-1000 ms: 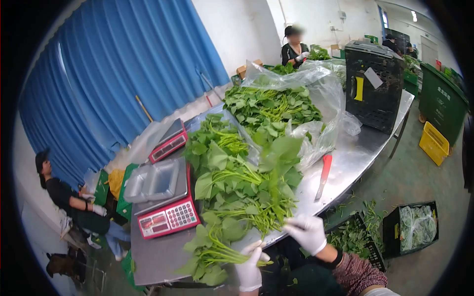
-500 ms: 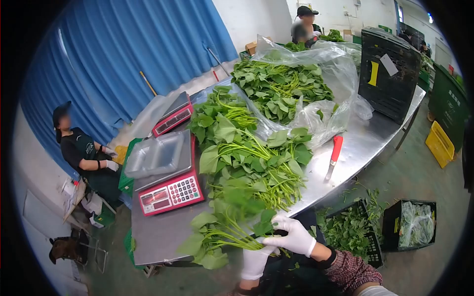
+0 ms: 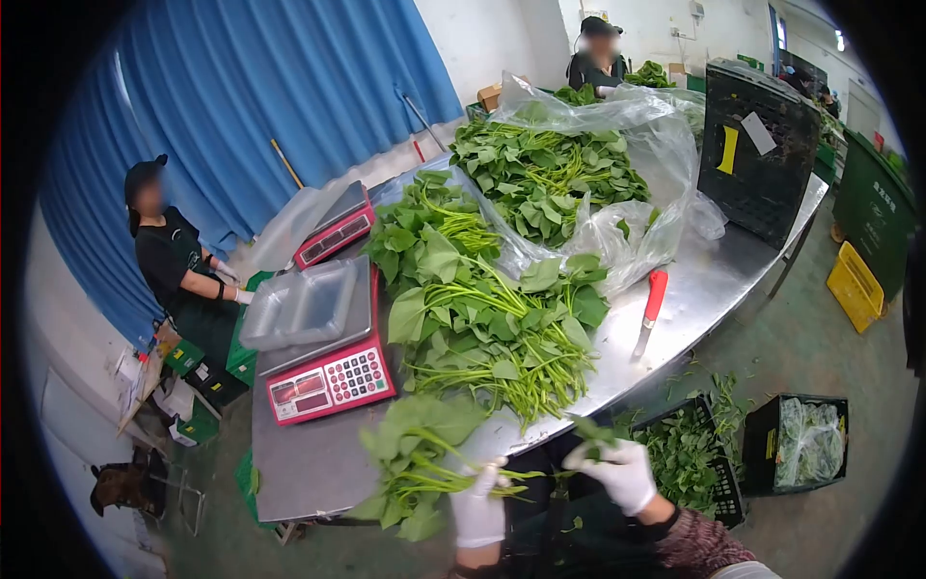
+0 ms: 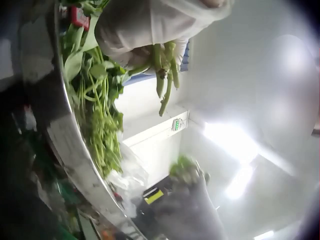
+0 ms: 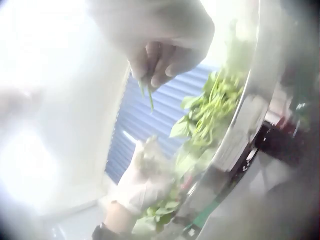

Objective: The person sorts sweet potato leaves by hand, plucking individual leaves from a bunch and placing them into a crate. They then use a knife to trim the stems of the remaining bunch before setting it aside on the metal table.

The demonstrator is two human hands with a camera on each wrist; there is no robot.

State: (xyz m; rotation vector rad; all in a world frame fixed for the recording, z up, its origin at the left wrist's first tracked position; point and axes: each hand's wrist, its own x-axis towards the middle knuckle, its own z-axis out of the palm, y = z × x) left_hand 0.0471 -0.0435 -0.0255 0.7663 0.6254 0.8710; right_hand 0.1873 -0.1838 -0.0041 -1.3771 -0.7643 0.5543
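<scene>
My gloved left hand [image 3: 479, 510] grips a bunch of leafy green stems [image 3: 410, 473] at the table's near edge, leaves pointing left. In the left wrist view the cut stem ends [image 4: 166, 75] stick out past its curled fingers. Off to the right, my gloved right hand [image 3: 622, 477] pinches a small leafy sprig [image 3: 595, 434], apart from the bunch. Thin stem tips [image 5: 150, 95] show below its fingers in the right wrist view. A large pile of the same greens [image 3: 502, 338] lies on the metal table [image 3: 318, 473] just beyond both hands.
Left of the pile is a red scale [image 3: 333, 386] bearing clear plastic trays [image 3: 299, 304]. A red-handled knife [image 3: 654, 299] lies to its right. Black crates [image 3: 728, 473] with greens stand on the floor at right. Two people work beyond the table.
My right hand came to the bunch beside my left hand, then drew away right with the sprig. My left hand keeps its grip. The person at left has shifted toward the table.
</scene>
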